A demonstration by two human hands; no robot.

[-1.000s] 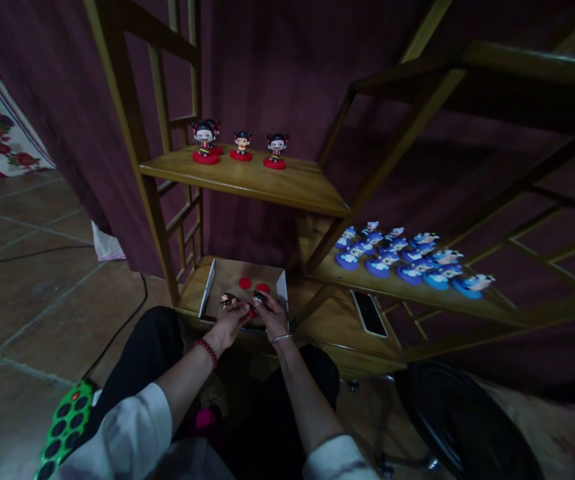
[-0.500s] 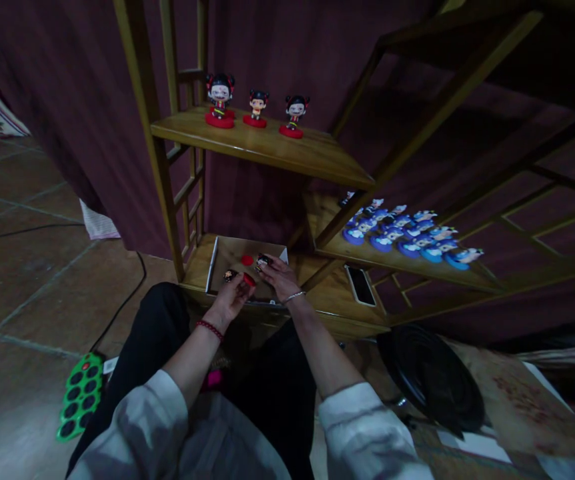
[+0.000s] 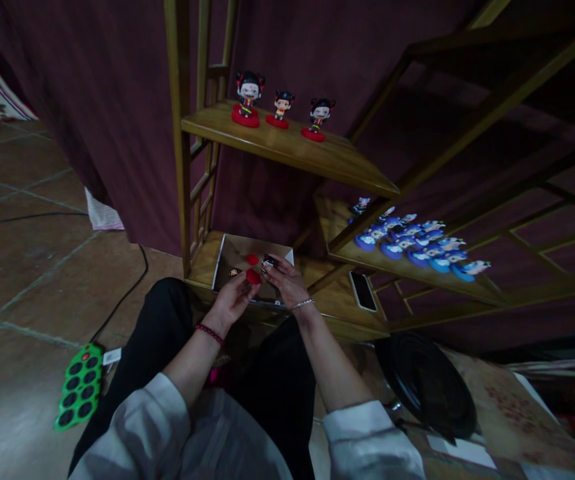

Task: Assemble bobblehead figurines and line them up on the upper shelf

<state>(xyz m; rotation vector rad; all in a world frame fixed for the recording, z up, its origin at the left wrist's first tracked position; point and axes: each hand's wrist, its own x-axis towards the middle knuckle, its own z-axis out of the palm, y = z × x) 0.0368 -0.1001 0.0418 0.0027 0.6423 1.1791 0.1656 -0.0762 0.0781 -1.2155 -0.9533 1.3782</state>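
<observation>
- Left hand point(image 3: 233, 297): fingers clamped on a red round base point(image 3: 253, 276), above the shallow box point(image 3: 237, 249).
- Right hand point(image 3: 287, 281): fingers closed around a black-haired figurine point(image 3: 268, 264), just beside that base, apart from it.
- In the box: 1 red disc point(image 3: 252, 259) and 1 small figurine point(image 3: 234, 273).
- Upper shelf point(image 3: 287, 148): at least 3 upright figurines point(image 3: 282, 105) on red bases.
- Smartphone point(image 3: 363, 291): lying right of the box.

The right grip point(image 3: 290, 284) partly hides a black-haired figurine point(image 3: 268, 263), its details blurred.

Pale grey sleeves point(image 3: 370, 433), dark red beaded bracelet point(image 3: 210, 333), silver bracelet point(image 3: 303, 304), black trousers point(image 3: 160, 327)
</observation>
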